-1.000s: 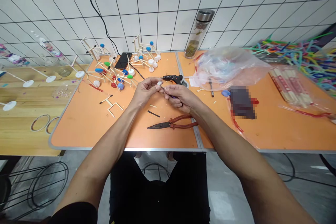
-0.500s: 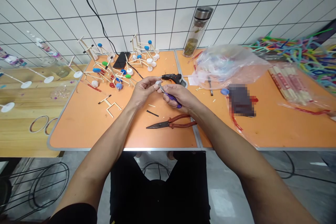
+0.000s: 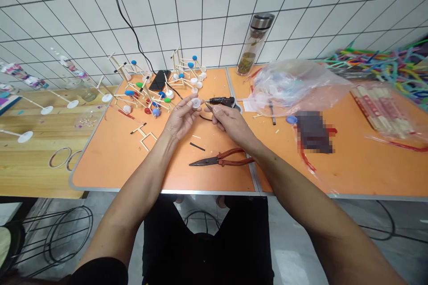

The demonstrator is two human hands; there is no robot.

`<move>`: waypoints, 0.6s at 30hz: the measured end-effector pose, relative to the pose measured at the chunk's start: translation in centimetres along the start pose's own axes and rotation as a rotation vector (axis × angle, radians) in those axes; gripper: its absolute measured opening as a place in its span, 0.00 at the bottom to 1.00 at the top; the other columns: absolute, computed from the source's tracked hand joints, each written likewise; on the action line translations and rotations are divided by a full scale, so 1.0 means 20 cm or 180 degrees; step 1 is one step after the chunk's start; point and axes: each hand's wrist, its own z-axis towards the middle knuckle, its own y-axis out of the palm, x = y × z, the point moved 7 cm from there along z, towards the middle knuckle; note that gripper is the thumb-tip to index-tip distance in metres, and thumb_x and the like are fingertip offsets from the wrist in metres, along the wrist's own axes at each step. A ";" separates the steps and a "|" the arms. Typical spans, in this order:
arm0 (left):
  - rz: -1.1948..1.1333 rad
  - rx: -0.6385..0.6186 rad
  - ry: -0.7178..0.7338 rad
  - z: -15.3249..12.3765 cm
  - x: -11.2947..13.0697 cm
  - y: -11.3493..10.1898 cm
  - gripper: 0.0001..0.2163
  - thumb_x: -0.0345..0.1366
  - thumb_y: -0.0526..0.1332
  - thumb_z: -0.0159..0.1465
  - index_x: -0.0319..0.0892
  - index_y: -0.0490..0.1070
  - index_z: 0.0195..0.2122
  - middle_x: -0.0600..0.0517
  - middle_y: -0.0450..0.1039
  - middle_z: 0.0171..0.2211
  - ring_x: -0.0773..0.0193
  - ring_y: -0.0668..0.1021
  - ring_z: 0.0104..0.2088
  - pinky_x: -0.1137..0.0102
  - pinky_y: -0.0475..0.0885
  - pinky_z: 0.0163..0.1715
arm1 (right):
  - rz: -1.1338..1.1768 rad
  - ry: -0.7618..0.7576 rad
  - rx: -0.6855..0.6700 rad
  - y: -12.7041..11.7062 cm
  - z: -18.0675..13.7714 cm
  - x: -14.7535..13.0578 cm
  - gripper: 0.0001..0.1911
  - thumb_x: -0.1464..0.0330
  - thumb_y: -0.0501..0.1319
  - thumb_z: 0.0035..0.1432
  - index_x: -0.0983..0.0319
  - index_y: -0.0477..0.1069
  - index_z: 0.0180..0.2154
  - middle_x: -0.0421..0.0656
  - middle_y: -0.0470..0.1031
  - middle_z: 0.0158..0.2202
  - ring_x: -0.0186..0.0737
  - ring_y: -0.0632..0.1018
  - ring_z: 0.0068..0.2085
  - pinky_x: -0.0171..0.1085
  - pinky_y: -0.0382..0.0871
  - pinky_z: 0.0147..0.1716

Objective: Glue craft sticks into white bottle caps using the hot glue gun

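Observation:
My left hand [image 3: 180, 118] pinches a small white bottle cap [image 3: 195, 103] between thumb and fingertips, held above the orange table [image 3: 110, 156]. My right hand [image 3: 227, 121] is closed around a thin pointed tool with a purple handle; its metal tip [image 3: 207, 106] sits just right of the cap. A black glue gun [image 3: 222, 100] lies on the table right behind both hands. Red-handled long-nose pliers [image 3: 220, 159] lie on the table in front of my hands.
Stick-and-cap models [image 3: 150, 91] crowd the table's far left, by a black phone [image 3: 159, 80]. A glass bottle [image 3: 254, 44] stands at the wall. A plastic bag [image 3: 294, 84], packed sticks [image 3: 377, 107] and coloured straws [image 3: 384, 64] lie right. A wooden table [image 3: 30, 151] adjoins left.
My left hand has turned the cap so its round face shows and lifted it slightly. My right hand has drawn the tool's tip back from the cap.

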 end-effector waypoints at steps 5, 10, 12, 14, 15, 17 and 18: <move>0.0022 -0.0170 0.0018 0.01 -0.02 0.00 0.12 0.30 0.77 0.65 0.43 0.87 0.49 0.48 0.90 0.48 0.69 0.88 0.38 0.75 0.84 0.44 | -0.1591 -0.0853 0.0406 0.00 -0.03 -0.07 0.27 0.51 0.54 0.84 0.61 0.82 0.63 0.53 0.87 0.56 0.55 0.84 0.57 0.47 0.75 0.56; 0.0150 -0.0162 -0.0027 0.01 -0.05 -0.01 0.13 0.31 0.79 0.64 0.43 0.88 0.51 0.47 0.89 0.50 0.67 0.87 0.40 0.72 0.84 0.46 | -0.2673 -0.0794 0.0411 0.02 -0.06 -0.08 0.27 0.56 0.52 0.85 0.59 0.78 0.70 0.52 0.86 0.56 0.53 0.84 0.53 0.42 0.72 0.41; 0.0133 -0.0236 -0.0019 0.00 -0.05 0.00 0.15 0.32 0.81 0.62 0.44 0.89 0.50 0.48 0.89 0.49 0.68 0.86 0.39 0.73 0.84 0.46 | -0.2883 -0.0738 0.0365 0.03 -0.07 -0.08 0.27 0.57 0.51 0.86 0.58 0.79 0.70 0.52 0.86 0.56 0.52 0.84 0.53 0.41 0.68 0.38; 0.0138 -0.0303 0.0004 0.00 -0.05 0.02 0.16 0.33 0.83 0.60 0.44 0.89 0.49 0.48 0.90 0.48 0.69 0.85 0.38 0.73 0.84 0.46 | -0.3005 -0.0710 0.0316 0.03 -0.07 -0.09 0.27 0.58 0.49 0.87 0.58 0.80 0.69 0.51 0.86 0.57 0.51 0.83 0.52 0.40 0.66 0.37; 0.0157 -0.0322 0.0018 0.00 -0.05 0.02 0.17 0.34 0.84 0.59 0.44 0.90 0.49 0.48 0.90 0.48 0.69 0.85 0.37 0.73 0.83 0.45 | -0.3058 -0.0705 0.0297 0.03 -0.06 -0.09 0.27 0.58 0.48 0.87 0.58 0.80 0.68 0.51 0.86 0.57 0.50 0.83 0.51 0.40 0.65 0.36; 0.0226 -0.0325 0.0039 0.00 -0.05 0.03 0.18 0.36 0.85 0.57 0.45 0.90 0.49 0.48 0.90 0.48 0.68 0.85 0.38 0.72 0.83 0.45 | -0.3176 -0.0709 0.0290 0.03 -0.06 -0.09 0.27 0.59 0.47 0.87 0.58 0.81 0.66 0.51 0.86 0.56 0.49 0.83 0.50 0.40 0.63 0.35; 0.0263 -0.0316 0.0051 0.00 -0.06 0.03 0.19 0.37 0.85 0.57 0.45 0.90 0.49 0.48 0.90 0.49 0.68 0.85 0.38 0.71 0.83 0.45 | -0.3240 -0.0721 0.0295 0.03 -0.06 -0.10 0.27 0.59 0.47 0.87 0.58 0.81 0.66 0.51 0.86 0.55 0.49 0.83 0.49 0.41 0.62 0.35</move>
